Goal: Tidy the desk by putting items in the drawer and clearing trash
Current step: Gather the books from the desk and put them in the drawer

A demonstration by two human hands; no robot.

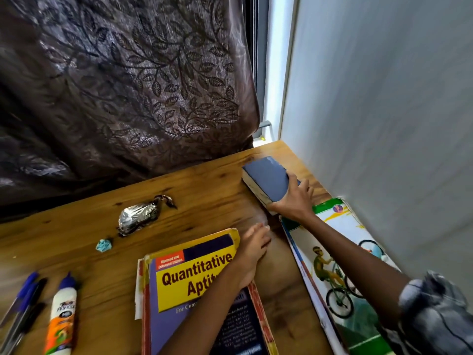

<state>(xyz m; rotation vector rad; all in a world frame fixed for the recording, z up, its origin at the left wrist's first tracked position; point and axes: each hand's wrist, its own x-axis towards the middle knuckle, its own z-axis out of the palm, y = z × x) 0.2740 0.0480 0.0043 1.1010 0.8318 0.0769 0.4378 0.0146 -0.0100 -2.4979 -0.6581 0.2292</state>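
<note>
My right hand grips the near end of a thick blue book lying at the far right corner of the wooden desk. My left hand rests flat on the top right edge of a yellow and purple "Quantitative Aptitude" book lying in front of me. A crumpled silver foil wrapper and a small teal paper ball lie on the desk to the left. No drawer is in view.
A glue bottle and several pens lie at the near left. A large thin book with a cyclist picture lies along the white wall at right. A dark leaf-patterned curtain hangs behind the desk.
</note>
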